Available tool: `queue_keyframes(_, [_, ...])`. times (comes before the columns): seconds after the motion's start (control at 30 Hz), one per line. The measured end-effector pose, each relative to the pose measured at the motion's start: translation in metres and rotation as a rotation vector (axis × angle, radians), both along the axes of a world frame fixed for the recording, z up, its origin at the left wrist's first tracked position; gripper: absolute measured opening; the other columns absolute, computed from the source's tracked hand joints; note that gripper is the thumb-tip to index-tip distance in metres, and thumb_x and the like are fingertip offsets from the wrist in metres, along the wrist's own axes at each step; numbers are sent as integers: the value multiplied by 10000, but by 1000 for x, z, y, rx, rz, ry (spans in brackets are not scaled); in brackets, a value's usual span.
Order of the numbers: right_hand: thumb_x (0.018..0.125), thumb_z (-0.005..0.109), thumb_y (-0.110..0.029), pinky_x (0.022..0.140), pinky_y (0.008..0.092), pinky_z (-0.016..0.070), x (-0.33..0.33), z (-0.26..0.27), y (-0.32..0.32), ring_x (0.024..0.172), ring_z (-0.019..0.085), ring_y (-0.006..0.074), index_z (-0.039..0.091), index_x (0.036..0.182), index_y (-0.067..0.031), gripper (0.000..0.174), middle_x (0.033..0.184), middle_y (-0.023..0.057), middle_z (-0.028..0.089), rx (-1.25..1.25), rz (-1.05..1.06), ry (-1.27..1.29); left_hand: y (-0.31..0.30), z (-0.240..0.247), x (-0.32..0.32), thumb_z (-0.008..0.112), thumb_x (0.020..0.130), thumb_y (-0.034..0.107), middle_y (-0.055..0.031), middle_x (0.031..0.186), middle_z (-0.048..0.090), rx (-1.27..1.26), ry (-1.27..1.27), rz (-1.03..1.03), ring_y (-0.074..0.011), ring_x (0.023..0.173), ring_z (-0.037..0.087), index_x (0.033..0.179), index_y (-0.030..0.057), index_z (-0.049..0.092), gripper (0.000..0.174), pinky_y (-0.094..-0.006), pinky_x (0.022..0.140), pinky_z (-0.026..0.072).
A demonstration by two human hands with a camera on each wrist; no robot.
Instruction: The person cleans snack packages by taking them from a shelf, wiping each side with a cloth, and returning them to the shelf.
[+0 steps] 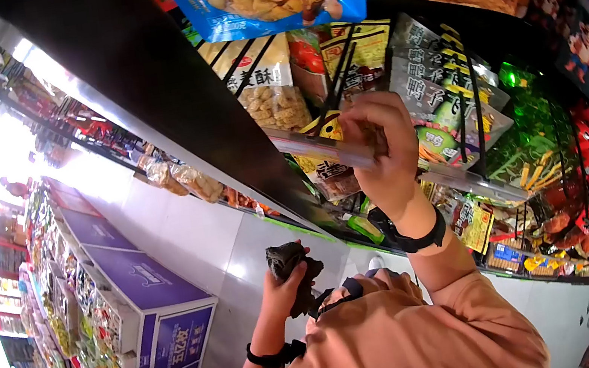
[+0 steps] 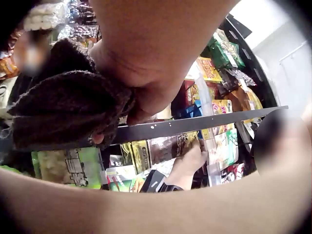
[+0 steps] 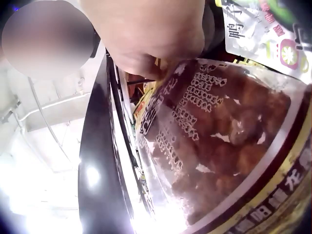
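Note:
My left hand point(image 1: 277, 293) grips a crumpled dark cloth point(image 1: 293, 264) low in front of my body. In the left wrist view the folded cloth point(image 2: 68, 105) bunches out past the fingers. My right hand point(image 1: 388, 147) reaches over the clear plastic strip point(image 1: 319, 147) at a shelf's front edge, its fingers bent. Close up in the right wrist view, the bent fingers pinch the edge of a clear snack bag point(image 3: 229, 136) with brown pieces inside and white lettering. Grey-and-green packets point(image 1: 432, 87) stand just beside this hand. The fingertips are partly hidden.
A dark upper shelf panel point(image 1: 134, 78) slants close by on the left, with a blue snack bag point(image 1: 268, 5) above. An oat crisp bag point(image 1: 271, 104) leans behind black dividers. Across the aisle floor point(image 1: 235, 246) stands a purple display stand point(image 1: 174, 347) full of packets.

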State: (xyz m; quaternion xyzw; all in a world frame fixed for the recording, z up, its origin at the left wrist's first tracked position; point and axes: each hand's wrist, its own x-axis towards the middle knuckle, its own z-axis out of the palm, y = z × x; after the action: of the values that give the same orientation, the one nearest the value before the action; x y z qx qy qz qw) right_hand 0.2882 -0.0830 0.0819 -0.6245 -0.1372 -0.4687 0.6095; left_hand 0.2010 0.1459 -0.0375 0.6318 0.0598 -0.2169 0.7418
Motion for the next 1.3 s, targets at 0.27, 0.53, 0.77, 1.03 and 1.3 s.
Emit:
queue_keyframes(0.27, [774, 621, 105, 517, 246, 447, 5, 2, -12, 741, 577, 185, 617, 941, -46, 226, 939, 97, 547, -303, -241, -46, 7, -8, -10, 580, 906, 78, -68, 1183, 597, -11, -6, 63, -165, 902, 627, 1328, 24, 454, 443, -299, 664, 548])
queue_keyframes(0.53, [836, 578, 31, 665, 344, 480, 55, 0, -49, 764, 596, 294, 602, 930, -24, 111, 930, 136, 554, -389, -500, -29, 15, -3, 2, 582, 906, 77, -89, 1175, 605, -14, -44, -22, -174, 892, 636, 1333, 26, 454, 449, -303, 651, 552])
queue_keyframes(0.77, [832, 583, -8, 814, 360, 489, 44, -2, -45, 989, 581, 330, 611, 1027, -43, 199, 1174, 152, 500, -457, -666, -17, 27, 0, 8, 582, 910, 87, -59, 1167, 600, 7, -21, -161, -144, 890, 620, 1318, 19, 467, 429, -280, 651, 541])
queue_keyframes(1.03, [764, 645, -1, 791, 390, 443, -114, -103, -40, 906, 554, 315, 625, 958, -48, 201, 1023, 142, 551, -493, -788, 322, 41, -14, 16, 570, 897, 48, -107, 1155, 614, 1, 17, -291, -186, 854, 651, 1310, 12, 463, 428, -301, 604, 550])
queue_keyframes(1.3, [807, 722, -271, 655, 347, 491, -233, -166, -115, 743, 612, 273, 547, 1092, -15, 422, 893, 172, 598, 701, -726, 1030, 17, -35, 24, 576, 900, 63, -95, 1138, 619, 27, 57, -560, -178, 833, 655, 1308, 45, 475, 420, -298, 595, 546])
